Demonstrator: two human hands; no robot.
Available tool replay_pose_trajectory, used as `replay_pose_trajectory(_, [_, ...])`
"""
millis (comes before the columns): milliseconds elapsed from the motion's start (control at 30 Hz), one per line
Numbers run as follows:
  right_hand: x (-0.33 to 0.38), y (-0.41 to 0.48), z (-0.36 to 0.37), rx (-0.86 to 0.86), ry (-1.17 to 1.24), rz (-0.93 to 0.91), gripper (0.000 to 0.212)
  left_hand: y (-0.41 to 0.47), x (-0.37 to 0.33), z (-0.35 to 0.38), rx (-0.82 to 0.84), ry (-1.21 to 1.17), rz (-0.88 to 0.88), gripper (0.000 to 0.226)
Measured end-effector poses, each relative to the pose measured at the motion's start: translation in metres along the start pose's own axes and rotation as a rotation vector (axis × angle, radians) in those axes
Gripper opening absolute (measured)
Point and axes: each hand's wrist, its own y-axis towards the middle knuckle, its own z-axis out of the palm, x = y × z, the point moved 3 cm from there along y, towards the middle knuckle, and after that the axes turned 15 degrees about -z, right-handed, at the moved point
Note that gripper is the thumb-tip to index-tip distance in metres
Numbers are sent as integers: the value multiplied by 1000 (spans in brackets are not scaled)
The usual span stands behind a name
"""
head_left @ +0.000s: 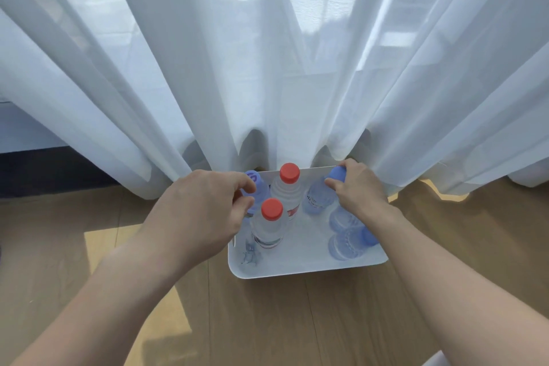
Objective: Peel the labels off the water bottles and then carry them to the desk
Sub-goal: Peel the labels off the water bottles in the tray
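Behind the white bin point(309, 269), sheer white curtains point(267, 68) hang to the wooden floor point(267, 321), their hems brushing the bin's far rim. Bin sits on the floor, walls low, corners rounded. Inside it, two clear bottles with red caps stand upright: rear red-capped bottle point(287, 187) at the bin's far middle, front red-capped bottle point(269, 224) nearer the bin's left wall, both with a label band showing low on the body. Blue-capped bottle point(258, 189) stands at the bin's far left. More blue-tinted bottles point(346, 236) lie at the bin's right side, partly hidden by the right forearm. Left hand point(205, 211) curls half-closed around the far-left blue-capped bottle. Right hand point(355, 187) grips the cap of a blue bottle point(319, 196) at the bin's far right.
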Motion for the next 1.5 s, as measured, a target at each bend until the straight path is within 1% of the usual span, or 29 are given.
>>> replay_pose_trajectory(67, [1,-3,-18,-90,104,-47,43,2,-3,-1,11,-37,8,22])
replay_pose_trajectory(133, [5,-7,-42,-182,191,-132,38,4,-10,-1,37,-99,7,21])
replay_pose_trajectory(200, [12,-16,-67,-272,331,-222,32,8,-19,0,64,-192,-6,19])
replay_pose_trajectory(267, [21,-27,-89,-374,542,-265,31,12,-27,2,83,-304,-27,16])
replay_pose_trajectory(367, [32,-37,-110,-517,930,-212,33,17,-37,8,121,-467,-68,16])
replay_pose_trajectory(433, [39,-39,-112,-514,1221,-124,23,16,-45,13,192,-568,-94,23])
replay_pose_trajectory(467, [43,-41,-109,-490,1299,-90,22,14,-50,16,234,-581,-96,28])
replay_pose_trajectory(567, [49,-46,-100,-426,1376,-34,25,6,-57,25,370,-590,-107,38])
replay_pose_trajectory(667, [52,-46,-99,-421,1455,-17,27,3,-59,25,464,-606,-97,32])
replay_pose_trajectory(733, [54,-44,-100,-406,1492,-17,28,2,-60,22,454,-659,-98,25])
replay_pose_trajectory(800, [56,-42,-100,-383,1507,-17,31,2,-60,19,400,-718,-118,18])
replay_pose_trajectory(867, [58,-43,-100,-375,1490,-26,33,2,-59,17,353,-761,-132,9])
replay_pose_trajectory(933, [62,-45,-102,-377,1449,-60,32,1,-57,16,350,-768,-134,6])
replay_pose_trajectory(1033, [63,-47,-107,-423,1354,-114,25,2,-54,18,437,-785,-172,7])
replay_pose_trajectory(1100, [61,-48,-112,-488,1336,-120,21,4,-50,17,508,-811,-197,9])
replay_pose_trajectory(1133, [59,-48,-115,-526,1339,-118,23,4,-49,15,536,-834,-195,10])
replay_pose_trajectory(1200, [55,-48,-120,-616,1317,-101,31,3,-48,9,578,-887,-160,10])
replay_pose_trajectory(1233, [52,-48,-121,-664,1296,-88,32,3,-49,5,590,-891,-135,10])
replay_pose_trajectory(1300, [47,-48,-120,-726,1249,-69,24,1,-50,0,622,-882,-84,9])
replay_pose_trajectory(1367, [46,-48,-118,-741,1206,-62,22,-1,-49,-4,661,-862,-37,6])
replay_pose_trajectory(1400, [45,-49,-117,-742,1180,-64,27,-1,-49,-7,672,-862,-32,7])
replay_pose_trajectory(1467, [44,-49,-117,-748,1126,-67,32,2,-44,-13,673,-901,-57,5])
replay_pose_trajectory(1500, [43,-49,-117,-761,1111,-65,31,4,-40,-16,645,-914,-86,10])
